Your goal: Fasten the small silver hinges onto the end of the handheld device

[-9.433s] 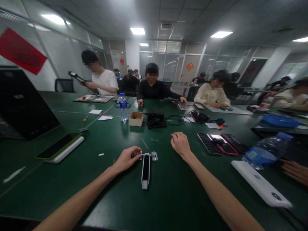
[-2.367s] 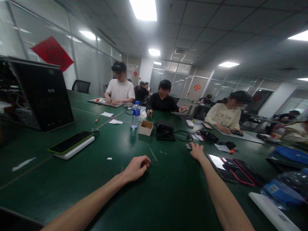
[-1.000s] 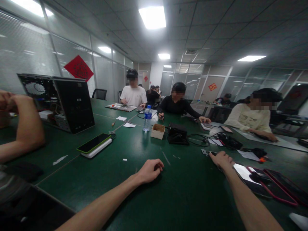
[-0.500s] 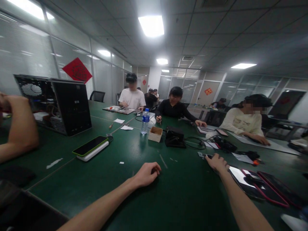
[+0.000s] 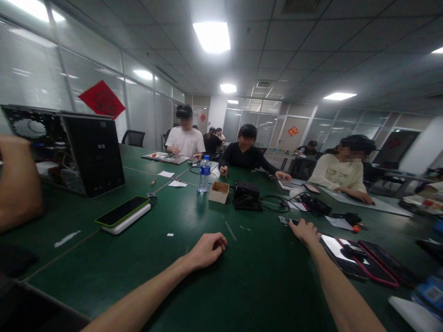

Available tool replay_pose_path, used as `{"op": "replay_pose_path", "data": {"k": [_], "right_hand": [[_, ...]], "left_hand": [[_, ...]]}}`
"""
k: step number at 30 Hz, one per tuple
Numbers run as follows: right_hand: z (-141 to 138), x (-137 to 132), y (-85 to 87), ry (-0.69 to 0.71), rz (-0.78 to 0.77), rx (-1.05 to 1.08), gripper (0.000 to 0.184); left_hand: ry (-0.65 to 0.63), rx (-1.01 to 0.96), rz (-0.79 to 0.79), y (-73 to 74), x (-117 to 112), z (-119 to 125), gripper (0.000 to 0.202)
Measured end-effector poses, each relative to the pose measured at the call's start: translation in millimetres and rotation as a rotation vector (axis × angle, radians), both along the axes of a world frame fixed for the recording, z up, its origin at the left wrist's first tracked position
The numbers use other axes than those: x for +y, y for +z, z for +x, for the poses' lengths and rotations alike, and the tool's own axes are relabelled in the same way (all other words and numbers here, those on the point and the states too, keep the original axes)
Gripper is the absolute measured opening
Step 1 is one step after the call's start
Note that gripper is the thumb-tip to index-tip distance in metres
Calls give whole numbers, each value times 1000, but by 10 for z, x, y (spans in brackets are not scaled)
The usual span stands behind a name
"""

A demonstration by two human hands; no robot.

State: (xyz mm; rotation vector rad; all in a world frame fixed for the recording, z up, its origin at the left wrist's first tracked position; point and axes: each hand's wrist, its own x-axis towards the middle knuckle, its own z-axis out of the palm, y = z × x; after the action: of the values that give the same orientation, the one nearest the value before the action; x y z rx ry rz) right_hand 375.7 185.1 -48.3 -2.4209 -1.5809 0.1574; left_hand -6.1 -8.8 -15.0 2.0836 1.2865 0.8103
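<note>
My left hand (image 5: 206,249) rests on the green table (image 5: 242,286), its fingers curled in loosely with nothing visible in them. My right hand (image 5: 304,230) reaches forward and lies knuckles up over a small metal bracket (image 5: 284,220), whose end pokes out past the fingertips. The fingers are bent down on it, and whether they grip it is hidden. Just right of that hand lie several phones (image 5: 360,263) with dark and red cases.
A phone on a white power bank (image 5: 122,214) lies at the left, behind it an open computer case (image 5: 69,152). A water bottle (image 5: 204,174), a cardboard box (image 5: 218,192) and a black device with cables (image 5: 246,196) stand mid-table. Several people work across the table; another person's arm (image 5: 17,184) is at far left.
The long black-and-white part and bracket that lay between my hands 9 s ago are gone from there. My right hand reached further out; since half a second ago only the view shifted slightly.
</note>
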Motion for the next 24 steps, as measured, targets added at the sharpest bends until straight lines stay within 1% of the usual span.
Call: {"op": "replay_pose_path", "data": {"k": [4, 8, 11, 14, 17, 20, 24], "right_hand": [[-11, -21, 23, -6, 15, 5, 67], [-34, -36, 31, -44, 38, 30, 72], [-21, -24, 9, -28, 64, 18, 71], [13, 10, -29, 4, 50, -12, 69], [25, 34, -46, -6, 38, -11, 71], [10, 28, -33, -32, 40, 2, 74], [-7, 15, -12, -25, 30, 9, 76]], "left_hand": [[8, 2, 3, -30, 16, 4, 23], [10, -7, 18, -33, 20, 14, 24], [13, 2, 27, -24, 17, 20, 25], [17, 18, 28, -29, 23, 25, 27], [16, 21, 33, -47, 33, 22, 26], [7, 15, 30, -67, 39, 8, 25], [8, 17, 15, -94, 44, -14, 24]]}}
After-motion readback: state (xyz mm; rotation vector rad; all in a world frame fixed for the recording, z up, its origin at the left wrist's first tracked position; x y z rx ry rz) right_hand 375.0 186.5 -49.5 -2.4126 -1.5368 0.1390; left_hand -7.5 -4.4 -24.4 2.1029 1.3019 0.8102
